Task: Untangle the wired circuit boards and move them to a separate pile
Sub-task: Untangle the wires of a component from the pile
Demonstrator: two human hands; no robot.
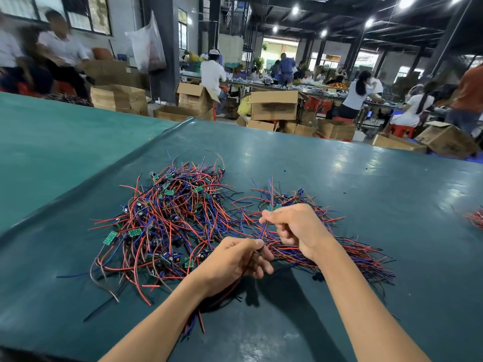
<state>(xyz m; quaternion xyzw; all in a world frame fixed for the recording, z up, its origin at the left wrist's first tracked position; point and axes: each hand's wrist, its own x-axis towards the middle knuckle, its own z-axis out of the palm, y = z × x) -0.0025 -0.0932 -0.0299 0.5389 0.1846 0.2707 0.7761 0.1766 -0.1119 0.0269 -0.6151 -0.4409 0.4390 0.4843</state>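
Pinches a strand of blue and red wires (263,231) with the right hand (298,228); grips its lower end in the curled left hand (235,259). Holds it just above the green table (366,178), between the tangled pile (170,218) of wired boards at left and the straighter pile (347,254) at right.

A dark green tabletop (366,178) stretched toward open cardboard boxes (274,104) stacked beyond its far edge. Behind them, people (212,74) sat on red stools (401,129) at long workbenches (264,84) under bright ceiling lamps (295,9). Windows (86,14) lined the wall at the left.
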